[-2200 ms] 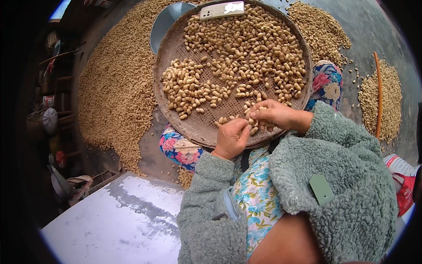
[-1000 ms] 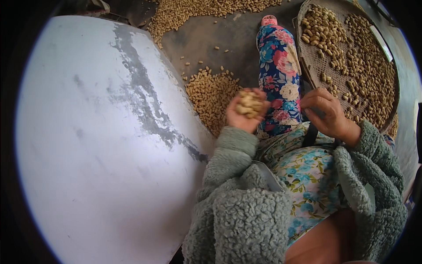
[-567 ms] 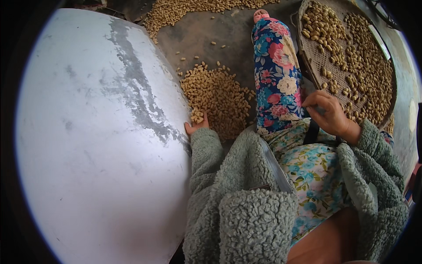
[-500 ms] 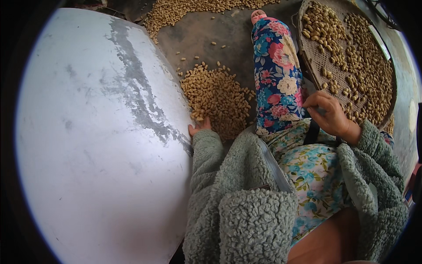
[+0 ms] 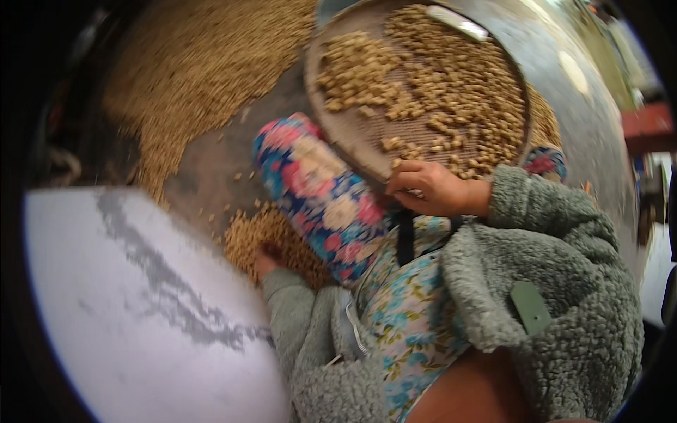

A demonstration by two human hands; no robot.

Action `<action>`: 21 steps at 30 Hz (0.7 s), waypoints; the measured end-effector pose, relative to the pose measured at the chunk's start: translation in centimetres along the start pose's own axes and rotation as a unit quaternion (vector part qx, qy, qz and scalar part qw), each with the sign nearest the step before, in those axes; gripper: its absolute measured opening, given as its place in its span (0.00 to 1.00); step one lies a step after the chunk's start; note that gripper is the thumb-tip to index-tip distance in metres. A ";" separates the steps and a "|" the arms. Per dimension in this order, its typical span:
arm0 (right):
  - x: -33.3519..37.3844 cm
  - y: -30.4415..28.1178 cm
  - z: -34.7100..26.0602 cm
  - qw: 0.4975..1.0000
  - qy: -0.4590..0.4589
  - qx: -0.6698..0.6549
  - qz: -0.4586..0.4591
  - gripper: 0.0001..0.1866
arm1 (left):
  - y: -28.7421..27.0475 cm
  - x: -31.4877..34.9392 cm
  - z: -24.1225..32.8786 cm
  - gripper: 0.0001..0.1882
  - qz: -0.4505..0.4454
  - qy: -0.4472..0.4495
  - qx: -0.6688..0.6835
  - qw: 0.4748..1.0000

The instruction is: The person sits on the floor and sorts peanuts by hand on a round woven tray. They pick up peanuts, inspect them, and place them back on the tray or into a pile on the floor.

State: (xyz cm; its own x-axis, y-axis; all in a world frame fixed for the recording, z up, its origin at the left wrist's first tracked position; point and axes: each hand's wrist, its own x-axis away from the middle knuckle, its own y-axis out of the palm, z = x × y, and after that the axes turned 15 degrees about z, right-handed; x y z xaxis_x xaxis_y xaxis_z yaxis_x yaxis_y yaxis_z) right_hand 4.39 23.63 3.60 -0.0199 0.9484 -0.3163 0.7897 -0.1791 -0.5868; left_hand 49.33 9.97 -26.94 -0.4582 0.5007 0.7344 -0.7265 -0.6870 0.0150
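- View has swung since 0.5 s ago: round woven tray (image 5: pixel 338 134), then cut by the right edge, now sits upper middle; large peanut heap (image 5: pixel 204 63) fills much more of the upper left
- Left hand (image 5: pixel 266 261) at the small peanut pile (image 5: pixel 243 236) in both frames; blurred now and partly lost among the nuts, cannot tell whether fingers are spread or closed, or what they hold
- Right hand (image 5: pixel 427 187) at the tray's near rim, fingers curled toward the thumb, tips close together; cannot tell if a nut is pinched
- Tray peanuts (image 5: pixel 437 77) spread over the middle and right, a clump at the far left, a few near the right hand
- White phone (image 5: pixel 457 22) lies at the tray's far rim
- Edges: small pile sits between the white panel (image 5: pixel 141 317) and the floral trouser leg (image 5: pixel 321 190), tight around the left hand
- Room: bare weave along the tray's near left side; grey floor (image 5: pixel 211 158) between large heap and leg, a few loose nuts near the small pile
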 end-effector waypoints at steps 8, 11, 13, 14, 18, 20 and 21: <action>2.9 -5.6 5.8 0.939 0.088 0.326 -0.064 0.26 | 19.7 28.0 14.3 0.07 -0.264 0.404 -0.066 0.873; 4.5 -6.9 6.4 0.909 0.190 0.351 -0.122 0.26 | 24.0 34.3 13.7 0.06 -0.388 0.436 -0.186 0.790; 4.2 -8.9 5.3 0.880 0.262 0.349 -0.184 0.26 | 26.9 37.0 12.0 0.08 -0.459 0.454 -0.314 0.696; 3.0 -9.8 4.9 0.853 0.282 0.358 -0.254 0.18 | 28.3 37.5 10.6 0.09 -0.478 0.509 -0.359 0.620; -0.4 -8.5 7.8 0.943 0.189 0.269 -0.044 0.07 | 31.3 36.9 5.2 0.11 -0.483 0.603 -0.471 0.426; -2.0 -7.4 10.1 0.957 0.169 0.235 0.031 0.07 | 33.1 36.6 1.3 0.12 -0.483 0.597 -0.485 0.418; -2.6 -7.0 11.3 0.960 0.160 0.219 0.070 0.07 | 33.7 37.3 -0.2 0.12 -0.480 0.587 -0.499 0.420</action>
State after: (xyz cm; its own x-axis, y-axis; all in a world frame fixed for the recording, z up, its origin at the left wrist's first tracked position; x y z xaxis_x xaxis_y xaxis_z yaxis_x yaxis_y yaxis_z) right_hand -8.00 19.47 0.05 0.3122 0.9264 -0.2106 0.4367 -0.3368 -0.8342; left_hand 7.66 5.66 0.83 0.7793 0.6122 -0.1336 -0.4496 0.3977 -0.7998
